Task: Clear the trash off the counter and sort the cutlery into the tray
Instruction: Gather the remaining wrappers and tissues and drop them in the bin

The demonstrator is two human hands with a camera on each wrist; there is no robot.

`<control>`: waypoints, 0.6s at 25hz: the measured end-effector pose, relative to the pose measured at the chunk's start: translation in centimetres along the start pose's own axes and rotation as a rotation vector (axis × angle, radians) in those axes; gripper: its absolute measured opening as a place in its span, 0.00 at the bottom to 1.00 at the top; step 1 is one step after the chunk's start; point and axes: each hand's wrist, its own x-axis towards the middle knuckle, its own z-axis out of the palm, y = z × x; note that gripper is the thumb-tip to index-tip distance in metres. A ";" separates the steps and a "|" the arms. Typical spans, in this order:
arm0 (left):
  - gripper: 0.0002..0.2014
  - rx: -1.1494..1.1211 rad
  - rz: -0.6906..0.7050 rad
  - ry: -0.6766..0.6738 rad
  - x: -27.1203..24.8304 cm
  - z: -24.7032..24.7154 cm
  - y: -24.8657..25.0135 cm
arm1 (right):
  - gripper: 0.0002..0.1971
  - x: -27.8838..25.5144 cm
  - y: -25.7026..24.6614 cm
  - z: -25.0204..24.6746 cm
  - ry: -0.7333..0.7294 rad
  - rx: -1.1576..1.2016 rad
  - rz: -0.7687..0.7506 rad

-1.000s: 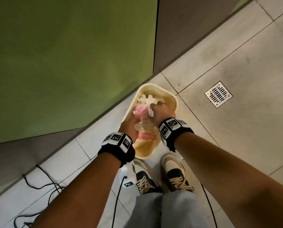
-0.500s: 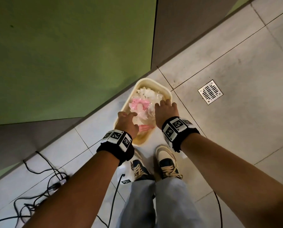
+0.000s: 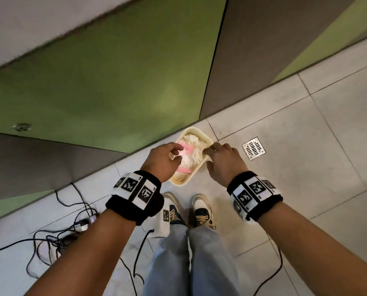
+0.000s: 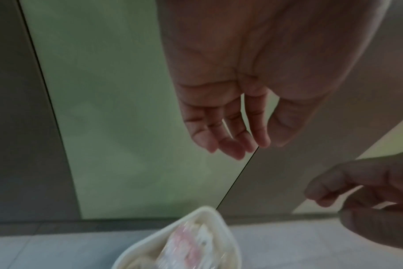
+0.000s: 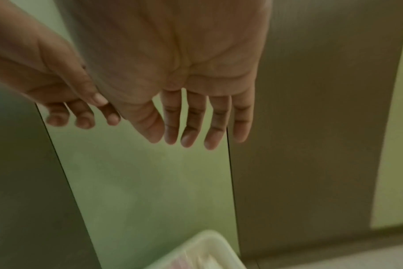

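Observation:
A cream trash bin [image 3: 207,142] stands on the tiled floor against the cabinet base. It holds white crumpled tissues [image 3: 191,138] and a pink and clear plastic wrapper [image 3: 186,159]. My left hand [image 3: 174,155] hovers above the bin's left side with its fingers loosely bent and nothing in them. Over the bin's right rim my right hand [image 3: 217,157] is also empty. In the left wrist view the relaxed left fingers [image 4: 230,140] hang above the bin [image 4: 207,212]. The right wrist view shows straight right fingers [image 5: 196,131] above the bin [image 5: 209,236].
Green and grey cabinet doors [image 3: 114,82] rise behind the bin. A metal floor drain [image 3: 253,148] lies to its right. Tangled black cables [image 3: 71,229] and a white box [image 3: 163,221] lie at the left of my shoes [image 3: 202,212].
Both hands were down in the bin on the trash. They have let it go, risen and moved apart, and the trash stays in the bin.

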 end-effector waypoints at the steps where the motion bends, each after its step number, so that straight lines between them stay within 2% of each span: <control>1: 0.14 -0.024 0.028 0.027 -1.9 -1.2 1.6 | 0.20 -1.5 -1.1 -2.4 0.041 0.014 -0.042; 5: 0.14 -0.150 0.146 0.219 -12.7 -8.8 8.6 | 0.19 -9.4 -7.3 -13.9 0.173 0.007 -0.250; 7: 0.14 -0.204 0.195 0.322 -17.6 -12.3 10.7 | 0.19 -12.7 -10.3 -18.0 0.223 -0.015 -0.351; 10: 0.14 -0.226 0.238 0.467 -23.3 -17.0 12.0 | 0.18 -15.9 -13.3 -21.4 0.290 0.026 -0.449; 15: 0.13 -0.299 0.196 0.653 -29.6 -24.0 10.2 | 0.18 -17.8 -17.3 -24.9 0.294 0.045 -0.529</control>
